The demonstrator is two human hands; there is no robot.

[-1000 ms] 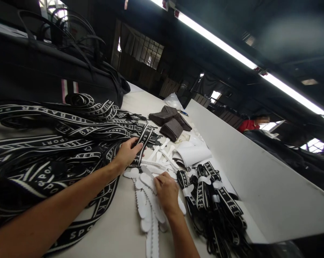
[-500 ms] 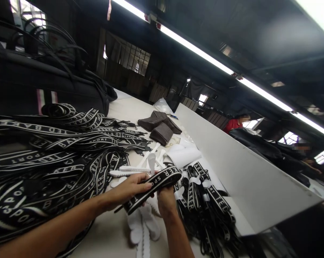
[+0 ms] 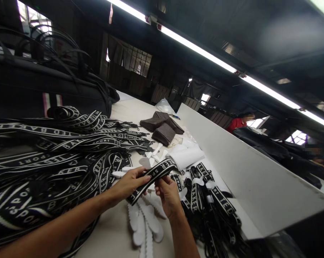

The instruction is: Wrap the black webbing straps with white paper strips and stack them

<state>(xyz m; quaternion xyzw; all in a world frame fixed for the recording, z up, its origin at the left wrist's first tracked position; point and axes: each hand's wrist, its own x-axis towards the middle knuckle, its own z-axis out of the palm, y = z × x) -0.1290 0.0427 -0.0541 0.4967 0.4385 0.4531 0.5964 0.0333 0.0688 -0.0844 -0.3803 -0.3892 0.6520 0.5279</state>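
Observation:
A folded black webbing strap (image 3: 158,172) with white edge lines and lettering spans both hands over the table. My left hand (image 3: 132,181) grips it from the left, thumb on top. A white rounded strip end (image 3: 145,163) sticks up behind those fingers. My right hand (image 3: 168,195) is closed at the strap's underside near the fold, its fingertips partly hidden. Below lie white strips with scalloped edges (image 3: 145,222). Right of the hands is a pile of strap bundles (image 3: 196,190) bound with white bands. Many loose straps (image 3: 78,143) cover the left side.
Brown pouches (image 3: 163,133) and white paper (image 3: 187,157) lie farther back on the table. Black bags (image 3: 78,93) stand at the left. A white partition (image 3: 247,161) borders the right side, with a person in red (image 3: 236,124) beyond.
My right hand has come out from behind the strap's fold and turned, its fingers now more visible. The white strip end behind my left hand has tilted left. The view has shifted slightly.

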